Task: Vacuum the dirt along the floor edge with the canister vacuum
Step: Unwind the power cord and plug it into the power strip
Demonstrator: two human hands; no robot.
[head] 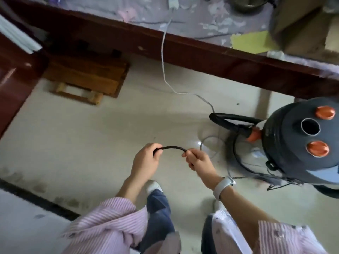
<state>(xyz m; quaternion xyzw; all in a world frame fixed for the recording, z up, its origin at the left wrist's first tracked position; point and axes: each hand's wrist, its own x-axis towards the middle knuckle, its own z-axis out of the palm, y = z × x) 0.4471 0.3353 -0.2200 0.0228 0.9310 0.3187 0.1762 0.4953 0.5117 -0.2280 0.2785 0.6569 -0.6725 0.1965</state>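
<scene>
The canister vacuum (pixel 297 142), dark grey with orange knobs and a round hole in its lid, stands on the floor at the right. Its black hose (pixel 231 119) loops out from an orange fitting on its side. I hold a short arc of thin black cord (pixel 171 147) between both hands above the pale floor. My left hand (pixel 146 160) grips one end and my right hand (pixel 197 159) pinches the other. Thin black cable trails on the floor beside the vacuum base.
A dark wooden bed frame (pixel 183 46) runs across the top, with a white cable (pixel 163 57) hanging from it to the floor. A small wooden stool (pixel 86 79) sits under its left end. A dark floor strip (pixel 36 200) crosses the lower left. My feet are below my hands.
</scene>
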